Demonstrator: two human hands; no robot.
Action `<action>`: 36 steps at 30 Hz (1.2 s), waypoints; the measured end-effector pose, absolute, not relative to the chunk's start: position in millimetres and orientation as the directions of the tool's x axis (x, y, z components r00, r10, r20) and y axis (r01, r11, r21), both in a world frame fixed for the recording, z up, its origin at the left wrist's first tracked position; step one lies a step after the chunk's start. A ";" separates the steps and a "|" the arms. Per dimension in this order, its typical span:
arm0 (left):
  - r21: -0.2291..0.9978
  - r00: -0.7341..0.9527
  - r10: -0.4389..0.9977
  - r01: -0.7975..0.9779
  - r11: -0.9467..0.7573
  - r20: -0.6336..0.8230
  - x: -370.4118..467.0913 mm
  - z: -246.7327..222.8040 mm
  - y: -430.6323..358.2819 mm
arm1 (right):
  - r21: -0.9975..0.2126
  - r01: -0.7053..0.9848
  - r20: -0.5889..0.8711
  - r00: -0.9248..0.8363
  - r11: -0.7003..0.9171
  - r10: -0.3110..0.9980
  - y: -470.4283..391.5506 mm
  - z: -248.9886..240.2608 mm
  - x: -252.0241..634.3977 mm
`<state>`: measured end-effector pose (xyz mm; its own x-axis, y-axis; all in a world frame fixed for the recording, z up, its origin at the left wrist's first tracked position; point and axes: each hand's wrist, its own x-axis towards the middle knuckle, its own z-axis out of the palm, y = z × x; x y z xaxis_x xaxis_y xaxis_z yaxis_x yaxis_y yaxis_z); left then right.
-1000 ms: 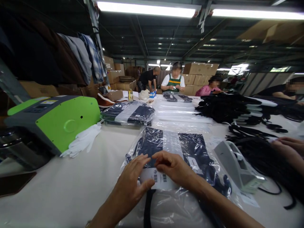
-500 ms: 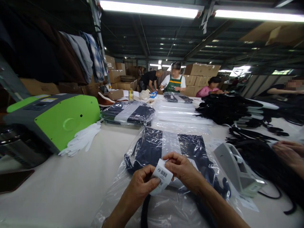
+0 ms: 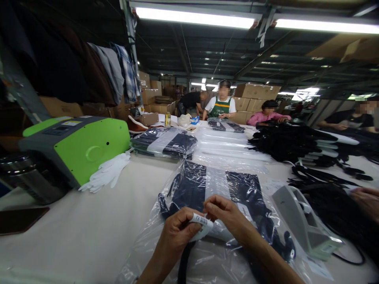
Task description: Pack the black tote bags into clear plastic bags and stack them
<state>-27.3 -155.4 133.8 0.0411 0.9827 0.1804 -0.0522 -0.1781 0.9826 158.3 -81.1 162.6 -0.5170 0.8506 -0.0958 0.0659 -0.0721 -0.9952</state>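
Observation:
My left hand (image 3: 181, 228) pinches a small white label with a barcode (image 3: 203, 221), which is curled over. Close by on the right, the thumb and fingers of my right hand (image 3: 220, 209) are pressed together at the label's upper edge; what they grip, if anything, is too small to make out. Under both hands lies a dark folded garment in a clear plastic bag (image 3: 189, 185), with a pale band down its middle. A black strap (image 3: 185, 262) shows below my left hand.
A green and grey machine (image 3: 94, 148) stands left, beside white gloves (image 3: 108, 171), a flask (image 3: 28, 177) and a phone (image 3: 22, 221). A grey dispenser (image 3: 304, 221) and black straps (image 3: 322, 189) lie right, near another person's hand (image 3: 365, 199). Bagged garments (image 3: 164, 142) lie behind.
The label has curled over and its printed face has tilted. My right hand's fingertips have drawn slightly back from it. The whole view has shifted a little, with the scene moving right.

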 end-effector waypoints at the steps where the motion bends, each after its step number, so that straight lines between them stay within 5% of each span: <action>1: 0.978 0.023 0.979 -0.038 -0.204 0.205 -28.7 132.1 -154.3 | -0.994 0.107 -0.060 -0.514 -0.005 0.856 -81.0 167.1 159.8; 7: 0.969 -0.064 0.969 0.074 -0.235 0.240 -27.1 124.1 -150.7 | -0.926 0.305 -0.002 -0.594 0.223 0.804 -92.4 186.1 156.2; 13: 0.989 -0.218 0.973 -0.108 -0.104 0.079 -21.8 108.0 -145.5 | -0.889 0.365 0.033 -0.551 0.277 0.834 -94.8 178.2 145.3; 21: 0.985 -0.145 0.985 0.159 -0.066 0.089 -35.6 112.4 -138.1 | -0.851 0.433 0.035 -0.518 0.298 0.855 -84.1 171.5 135.0; 27: 0.982 -0.170 0.984 0.174 0.080 -0.050 -44.0 91.0 -129.8 | -0.809 0.390 0.227 -0.484 0.440 0.845 -72.5 162.3 123.2; 36: 0.966 -0.202 0.977 0.232 0.118 -0.071 -56.9 50.4 -120.9 | -0.806 0.491 0.173 -0.338 0.330 0.925 31.9 165.4 130.7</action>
<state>-56.9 -120.9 50.4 -0.2018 0.9768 -0.0711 0.2319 0.1181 0.9655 130.7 31.9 165.4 -0.3379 0.9251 0.1734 0.4908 0.3304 -0.8062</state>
